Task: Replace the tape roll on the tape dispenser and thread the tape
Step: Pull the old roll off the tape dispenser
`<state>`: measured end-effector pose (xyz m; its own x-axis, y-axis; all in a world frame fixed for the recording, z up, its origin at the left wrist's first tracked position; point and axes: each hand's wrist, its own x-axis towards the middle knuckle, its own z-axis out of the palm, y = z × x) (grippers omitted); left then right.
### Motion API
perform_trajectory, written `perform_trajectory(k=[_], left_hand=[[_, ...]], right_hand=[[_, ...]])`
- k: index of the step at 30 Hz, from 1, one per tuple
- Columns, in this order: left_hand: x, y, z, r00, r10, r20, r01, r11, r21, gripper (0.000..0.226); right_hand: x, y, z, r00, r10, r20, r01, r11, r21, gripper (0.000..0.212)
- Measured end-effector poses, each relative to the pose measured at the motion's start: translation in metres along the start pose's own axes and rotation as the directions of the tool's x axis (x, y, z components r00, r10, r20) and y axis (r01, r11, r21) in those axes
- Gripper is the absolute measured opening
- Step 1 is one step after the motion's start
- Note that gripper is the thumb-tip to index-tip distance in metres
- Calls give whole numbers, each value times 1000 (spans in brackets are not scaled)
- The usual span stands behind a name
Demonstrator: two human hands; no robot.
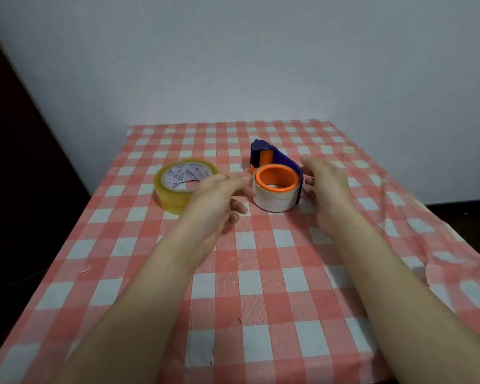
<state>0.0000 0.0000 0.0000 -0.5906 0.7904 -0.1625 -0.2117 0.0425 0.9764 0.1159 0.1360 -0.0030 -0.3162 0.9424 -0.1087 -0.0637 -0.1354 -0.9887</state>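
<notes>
A blue and orange tape dispenser [263, 153] lies on its side on the table, with a nearly used-up white roll [275, 199] around its orange hub. A full yellowish clear tape roll [175, 187] lies flat to its left. My left hand [219, 198] hovers between the two rolls, fingers apart and stretched toward the white roll, holding nothing. My right hand [326, 187] is at the dispenser's right side, fingers apart; its fingertips are close to the blue frame, and I cannot tell whether they touch it.
The table wears a red and white checked cloth [261, 286], rumpled at the right edge [455, 245]. A pale wall stands behind; dark floor lies off the left and right edges.
</notes>
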Motion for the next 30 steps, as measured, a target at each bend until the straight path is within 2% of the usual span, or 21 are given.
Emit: perform_trajectory(k=[2, 5, 10, 15, 20, 25, 30], left_hand=[[1, 0, 0, 1000, 2, -10, -2, 1000, -4, 10], [1, -3, -2, 1000, -26, 1, 26, 999, -26, 12], [2, -6, -7, 999, -52, -12, 52, 998, -17, 13], [2, -8, -7, 998, -61, 0, 61, 998, -11, 8], [3, -7, -7, 998, -60, -3, 60, 998, -32, 12], [-1, -6, -6, 998, -60, 36, 62, 996, -61, 13], [-5, -5, -1, 983, -101, 151, 125, 980, -154, 40]], right_hand=[[2, 1, -1, 999, -38, 31, 41, 995, -92, 9], [4, 9, -2, 992, -116, 46, 124, 962, -244, 25], [4, 10, -2, 979, -188, 78, 204, 882, -425, 16], [5, 8, -2, 970, -233, 74, 238, 830, -504, 20], [3, 8, -3, 960, -278, 36, 249, 787, -565, 14], [-2, 5, -5, 949, -314, 21, 280, 812, -512, 19], [-12, 0, -1, 942, -335, 21, 324, 892, -315, 21]])
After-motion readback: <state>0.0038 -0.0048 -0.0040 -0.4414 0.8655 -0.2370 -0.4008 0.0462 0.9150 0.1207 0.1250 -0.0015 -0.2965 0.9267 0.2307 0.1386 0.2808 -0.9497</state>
